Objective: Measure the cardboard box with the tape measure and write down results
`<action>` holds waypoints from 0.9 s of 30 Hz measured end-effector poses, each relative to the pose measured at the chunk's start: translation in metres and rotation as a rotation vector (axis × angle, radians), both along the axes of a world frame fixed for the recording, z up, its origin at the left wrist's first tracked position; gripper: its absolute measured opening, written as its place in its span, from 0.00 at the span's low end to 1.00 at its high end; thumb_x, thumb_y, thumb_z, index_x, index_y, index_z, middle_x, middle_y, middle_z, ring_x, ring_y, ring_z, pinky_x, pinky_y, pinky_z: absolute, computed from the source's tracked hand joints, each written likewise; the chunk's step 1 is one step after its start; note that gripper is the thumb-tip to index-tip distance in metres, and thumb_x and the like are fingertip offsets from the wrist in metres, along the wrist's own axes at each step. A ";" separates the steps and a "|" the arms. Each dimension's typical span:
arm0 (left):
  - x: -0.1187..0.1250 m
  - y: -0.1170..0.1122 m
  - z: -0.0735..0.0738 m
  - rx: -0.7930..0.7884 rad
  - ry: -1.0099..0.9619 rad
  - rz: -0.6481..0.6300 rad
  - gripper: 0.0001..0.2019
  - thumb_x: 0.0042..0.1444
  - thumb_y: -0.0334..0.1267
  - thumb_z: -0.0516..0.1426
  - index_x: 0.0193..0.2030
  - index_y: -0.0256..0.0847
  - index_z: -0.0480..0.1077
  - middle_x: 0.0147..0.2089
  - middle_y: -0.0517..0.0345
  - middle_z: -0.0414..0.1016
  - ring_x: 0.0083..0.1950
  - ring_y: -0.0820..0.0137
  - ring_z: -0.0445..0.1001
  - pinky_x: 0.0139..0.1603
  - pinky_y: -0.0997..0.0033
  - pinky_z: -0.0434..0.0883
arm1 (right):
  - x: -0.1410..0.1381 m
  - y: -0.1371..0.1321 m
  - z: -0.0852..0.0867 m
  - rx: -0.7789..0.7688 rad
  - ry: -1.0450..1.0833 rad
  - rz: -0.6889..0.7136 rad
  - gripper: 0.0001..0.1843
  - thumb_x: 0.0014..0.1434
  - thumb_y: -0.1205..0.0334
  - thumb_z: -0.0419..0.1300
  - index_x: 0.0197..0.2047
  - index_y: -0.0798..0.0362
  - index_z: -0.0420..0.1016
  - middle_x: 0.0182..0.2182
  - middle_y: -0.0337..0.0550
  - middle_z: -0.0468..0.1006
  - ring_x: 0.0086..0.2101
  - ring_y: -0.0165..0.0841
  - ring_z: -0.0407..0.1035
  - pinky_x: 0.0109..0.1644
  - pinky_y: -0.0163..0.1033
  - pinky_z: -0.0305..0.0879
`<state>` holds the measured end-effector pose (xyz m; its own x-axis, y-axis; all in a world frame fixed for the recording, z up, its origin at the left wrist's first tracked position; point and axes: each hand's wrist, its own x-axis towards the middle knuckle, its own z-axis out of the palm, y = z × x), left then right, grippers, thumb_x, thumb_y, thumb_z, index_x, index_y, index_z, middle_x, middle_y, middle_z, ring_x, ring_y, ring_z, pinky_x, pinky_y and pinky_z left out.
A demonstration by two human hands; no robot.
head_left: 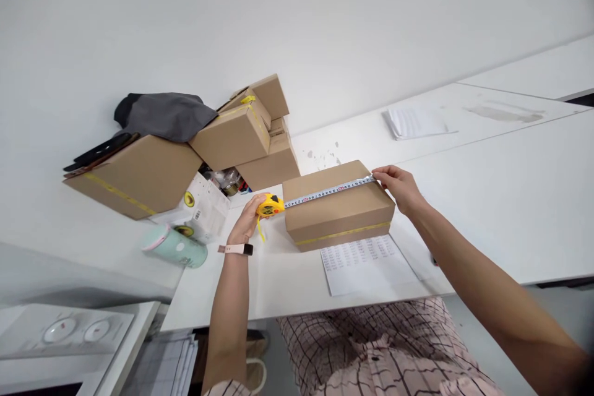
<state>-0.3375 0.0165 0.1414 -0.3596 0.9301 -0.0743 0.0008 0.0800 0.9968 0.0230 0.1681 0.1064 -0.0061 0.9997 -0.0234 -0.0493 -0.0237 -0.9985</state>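
A brown cardboard box (336,213) with a yellow tape stripe lies on the white table (487,198). A white measuring tape blade (327,191) stretches across the box's top. My left hand (248,219) is closed round the yellow tape measure case (270,205) at the box's left end. My right hand (399,187) pinches the tape's free end at the box's far right corner. A watch sits on my left wrist.
Several stacked cardboard boxes (232,136) stand at the back left, one (134,176) under a dark cloth (164,114). A mint bottle (179,249) lies near them. A printed sheet (366,263) lies before the box; folded papers (413,122) sit further right.
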 end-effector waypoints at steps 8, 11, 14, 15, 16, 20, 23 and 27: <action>0.001 -0.002 0.004 0.009 0.027 -0.029 0.23 0.47 0.53 0.67 0.45 0.39 0.77 0.42 0.54 0.78 0.38 0.67 0.73 0.30 0.72 0.67 | -0.006 0.004 0.000 -0.013 0.011 -0.072 0.09 0.43 0.56 0.68 0.26 0.51 0.76 0.29 0.40 0.76 0.30 0.31 0.64 0.32 0.38 0.62; 0.000 0.000 0.004 0.008 0.039 -0.036 0.22 0.48 0.52 0.67 0.45 0.38 0.78 0.42 0.54 0.78 0.38 0.68 0.72 0.29 0.73 0.65 | -0.006 0.001 -0.004 -0.010 0.001 -0.084 0.09 0.44 0.56 0.68 0.29 0.50 0.76 0.30 0.40 0.77 0.31 0.33 0.66 0.33 0.38 0.63; -0.001 0.001 0.005 0.003 0.040 -0.041 0.23 0.49 0.52 0.67 0.45 0.38 0.77 0.41 0.54 0.77 0.37 0.68 0.72 0.29 0.73 0.65 | -0.004 0.000 -0.008 -0.018 -0.017 -0.073 0.10 0.45 0.56 0.68 0.31 0.50 0.77 0.32 0.41 0.77 0.33 0.33 0.67 0.34 0.39 0.64; -0.001 0.002 0.005 0.002 0.040 -0.042 0.23 0.49 0.52 0.66 0.46 0.38 0.77 0.42 0.54 0.77 0.38 0.68 0.72 0.29 0.73 0.66 | -0.003 0.000 -0.009 -0.035 -0.020 -0.053 0.11 0.45 0.56 0.69 0.32 0.49 0.77 0.32 0.41 0.77 0.32 0.34 0.68 0.33 0.39 0.64; -0.001 0.002 0.006 0.002 0.040 -0.043 0.23 0.49 0.52 0.66 0.46 0.38 0.77 0.43 0.54 0.77 0.39 0.67 0.73 0.29 0.73 0.67 | -0.002 0.001 -0.010 -0.056 -0.018 -0.025 0.12 0.44 0.56 0.70 0.33 0.49 0.77 0.33 0.41 0.78 0.32 0.34 0.68 0.33 0.39 0.64; -0.003 0.002 0.005 0.002 0.048 -0.051 0.22 0.49 0.51 0.66 0.46 0.39 0.77 0.45 0.52 0.78 0.41 0.66 0.74 0.31 0.72 0.68 | 0.003 0.003 -0.013 -0.130 0.019 0.075 0.15 0.44 0.54 0.71 0.35 0.47 0.75 0.36 0.41 0.79 0.30 0.33 0.68 0.28 0.38 0.62; -0.006 0.001 0.005 -0.002 0.054 -0.076 0.21 0.51 0.51 0.65 0.47 0.39 0.78 0.46 0.51 0.78 0.41 0.65 0.75 0.31 0.72 0.68 | 0.006 0.004 -0.013 -0.149 0.007 0.073 0.16 0.44 0.53 0.72 0.36 0.47 0.76 0.37 0.41 0.79 0.30 0.33 0.67 0.26 0.37 0.60; -0.013 0.003 0.006 -0.015 0.062 -0.106 0.21 0.52 0.50 0.65 0.48 0.38 0.77 0.45 0.51 0.79 0.41 0.64 0.75 0.30 0.71 0.69 | 0.006 0.002 -0.012 -0.146 -0.040 0.056 0.15 0.45 0.53 0.72 0.34 0.48 0.77 0.37 0.44 0.80 0.30 0.34 0.68 0.26 0.38 0.61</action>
